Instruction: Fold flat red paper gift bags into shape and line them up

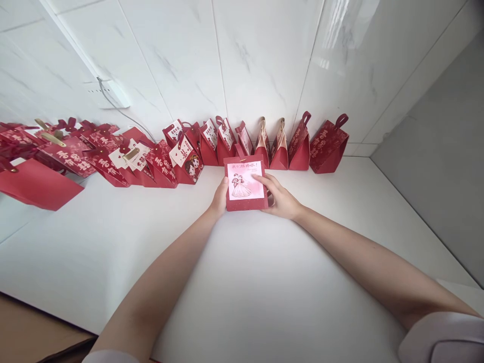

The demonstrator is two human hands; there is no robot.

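Between my two hands is a red gift box [246, 205] with a white and pink front panel that shows a drawn couple in wedding clothes. My left hand [220, 195] grips its left side, thumb along the edge. On the right side my right hand [282, 197] is closed around the box, one finger lying over the printed panel. The box's red strap handle stands up at its top. Just behind it is a row of similar red boxes, among them a pink-fronted one [245, 140] and two with beige ribbon loops [279, 154].
White table [212, 282] under my arms, against a marbled tile wall [264, 60]. More red gift boxes [162, 164] crowd the left, with a plain red one [41, 184] nearest me. A cable [121, 112] runs down from a wall socket [113, 94]. A grey panel [442, 151] borders the right.
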